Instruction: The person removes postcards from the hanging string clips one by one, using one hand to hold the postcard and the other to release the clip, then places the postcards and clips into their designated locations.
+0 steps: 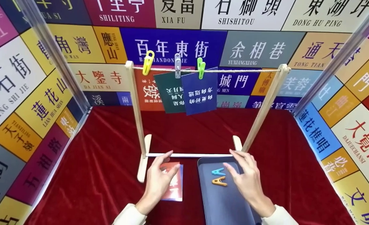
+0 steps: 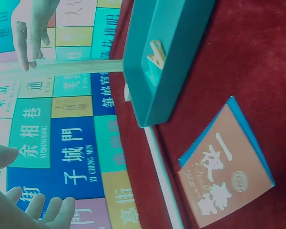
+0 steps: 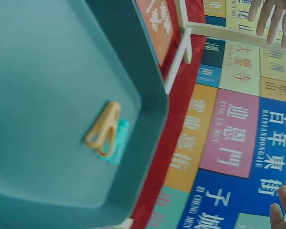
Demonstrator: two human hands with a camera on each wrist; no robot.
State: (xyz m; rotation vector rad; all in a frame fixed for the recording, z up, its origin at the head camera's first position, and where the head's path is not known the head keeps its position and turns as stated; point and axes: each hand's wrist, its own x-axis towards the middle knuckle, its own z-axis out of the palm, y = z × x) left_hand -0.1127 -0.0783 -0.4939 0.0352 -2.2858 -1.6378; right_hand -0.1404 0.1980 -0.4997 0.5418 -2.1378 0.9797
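Note:
My left hand (image 1: 158,179) hovers with loosely bent fingers over an orange card (image 1: 177,182), which lies on top of a blue one. In the left wrist view the orange card (image 2: 219,167) shows white characters, with a blue edge (image 2: 257,150) beneath it. Above the right side of a grey tray (image 1: 223,203), my right hand (image 1: 248,176) has thumb and fingers spread, holding nothing. A blue clothespin (image 1: 218,171) and an orange clothespin (image 1: 219,181) lie inside that tray; the right wrist view shows the orange clothespin (image 3: 104,129) overlapping the blue.
Behind the hands stands a wooden rack (image 1: 136,115) with a string (image 1: 243,71). A yellow clothespin (image 1: 148,62), a grey one and a green one grip the string. Orange, dark green (image 1: 169,93) and blue (image 1: 200,92) cards hang there. Red velvet (image 1: 103,150) covers the table.

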